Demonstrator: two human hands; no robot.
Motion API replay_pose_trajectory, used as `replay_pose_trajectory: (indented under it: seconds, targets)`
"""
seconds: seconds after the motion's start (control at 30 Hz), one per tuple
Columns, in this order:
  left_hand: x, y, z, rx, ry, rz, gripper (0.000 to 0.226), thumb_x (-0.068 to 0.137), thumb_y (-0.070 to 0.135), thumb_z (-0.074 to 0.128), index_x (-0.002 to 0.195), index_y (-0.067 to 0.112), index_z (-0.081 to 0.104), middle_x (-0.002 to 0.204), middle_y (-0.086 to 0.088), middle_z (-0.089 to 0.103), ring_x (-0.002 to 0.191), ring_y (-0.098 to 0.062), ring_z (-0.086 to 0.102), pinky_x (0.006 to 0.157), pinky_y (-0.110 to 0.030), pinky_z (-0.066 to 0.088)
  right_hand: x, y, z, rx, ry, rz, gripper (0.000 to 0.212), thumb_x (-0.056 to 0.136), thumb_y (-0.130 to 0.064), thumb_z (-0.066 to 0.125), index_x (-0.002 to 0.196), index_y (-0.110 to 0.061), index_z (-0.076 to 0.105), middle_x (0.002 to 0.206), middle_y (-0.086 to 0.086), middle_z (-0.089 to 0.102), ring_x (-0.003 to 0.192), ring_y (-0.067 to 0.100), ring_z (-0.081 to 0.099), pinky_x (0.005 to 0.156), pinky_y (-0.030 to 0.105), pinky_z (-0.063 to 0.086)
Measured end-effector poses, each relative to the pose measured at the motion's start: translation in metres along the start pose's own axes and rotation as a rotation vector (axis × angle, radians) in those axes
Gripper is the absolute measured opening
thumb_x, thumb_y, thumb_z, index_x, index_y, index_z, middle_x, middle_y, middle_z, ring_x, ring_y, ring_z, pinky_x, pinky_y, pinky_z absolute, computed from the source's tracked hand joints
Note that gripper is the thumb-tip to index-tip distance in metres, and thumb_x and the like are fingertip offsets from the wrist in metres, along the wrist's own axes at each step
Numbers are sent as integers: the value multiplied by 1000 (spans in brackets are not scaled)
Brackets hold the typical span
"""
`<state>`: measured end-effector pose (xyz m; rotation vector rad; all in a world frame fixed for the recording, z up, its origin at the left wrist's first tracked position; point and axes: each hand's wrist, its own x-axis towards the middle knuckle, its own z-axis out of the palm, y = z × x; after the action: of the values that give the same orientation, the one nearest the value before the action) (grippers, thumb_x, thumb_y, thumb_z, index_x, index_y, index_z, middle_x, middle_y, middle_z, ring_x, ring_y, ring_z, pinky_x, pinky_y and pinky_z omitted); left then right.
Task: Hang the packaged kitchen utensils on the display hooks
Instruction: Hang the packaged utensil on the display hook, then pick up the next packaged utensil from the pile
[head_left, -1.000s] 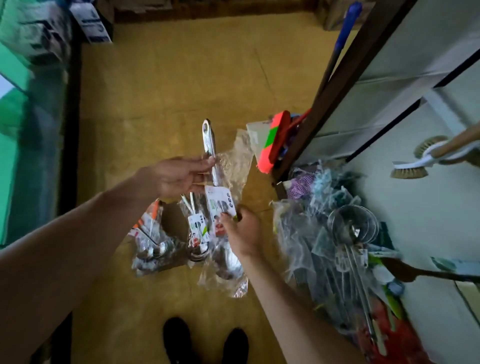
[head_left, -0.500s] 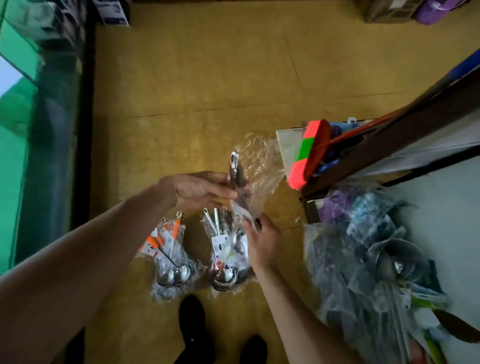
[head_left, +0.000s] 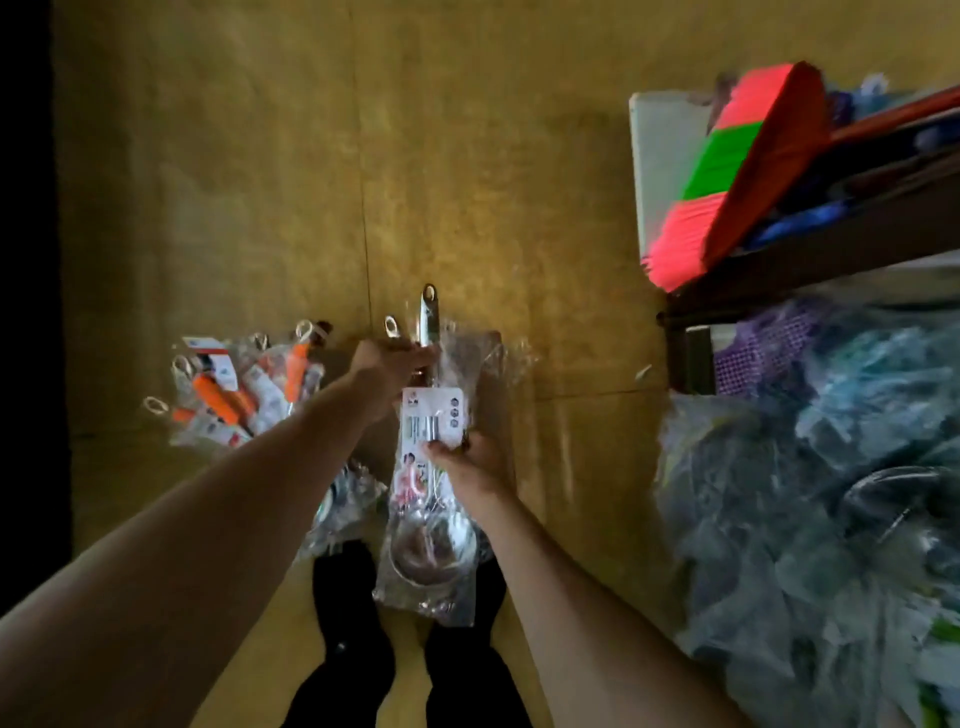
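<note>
- Left grip (head_left: 395, 364): fingers curled round the steel handle of the packaged ladle (head_left: 431, 545), near the handle's top. The tip w/ its hanging hole sticks out just beyond the fingers.
- Right grip (head_left: 470, 462): pinches the same pkg lower down, at the bottom edge of the white label card (head_left: 432, 415), thumb on the card's front.
- Ladle is held in mid-air btwn the two grips, pointing away from the person. Its bowl hangs below the right grip in clear wrap, above the black shoes (head_left: 345, 613).
- A second metal loop (head_left: 390, 326) pokes out just beside the left grip, on its outer side. Can't tell what holds it.
- Bundle of orange-handled utensils (head_left: 228, 389) in clear bags sits near the left grip's outer side. Lying or hanging, can't tell.
- Floor (head_left: 311, 156): dull yellow-brown w/ a thin seam running away from the left grip. It fills most of the view beyond both grips.
- Well apart on the right grip's outer side: dark shelf frame (head_left: 831, 249), pink-and-green broom head (head_left: 727, 171) just above it, white panel (head_left: 660, 156) beside the broom.
- Below that frame: big heap of plastic-wrapped goods (head_left: 831, 493), too blurred to sort out.
</note>
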<state>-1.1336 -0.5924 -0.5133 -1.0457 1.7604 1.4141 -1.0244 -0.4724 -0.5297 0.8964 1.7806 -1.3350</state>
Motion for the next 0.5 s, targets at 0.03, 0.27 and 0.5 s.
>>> replay_pose_trajectory:
  seconds: [0.03,0.27,0.5]
  targets:
    - [14,-9,3,41,2,3,18,81,22,81,79,14,66,83,-7,68,57,-10,59,45,-19,45,10,7,6,-19,18,-4,27,82,-28,78,91,-7,65,89,6,69,79,23,65,63,31,49]
    - [48,-31,31,547,204,363,22,85,37,75,94,17,76,89,-3,73,77,-19,66,63,-25,50,58,28,34,-224,159,-3,45,83,-45,72,107,-7,66,108,11,71,96,30,69,73,35,54]
    - [30,-18,20,748,133,383,37,87,36,71,121,21,66,116,-9,71,108,-30,65,84,-34,50,37,5,22,-749,103,61,51,96,-54,50,123,-11,61,122,11,66,108,29,65,76,30,50]
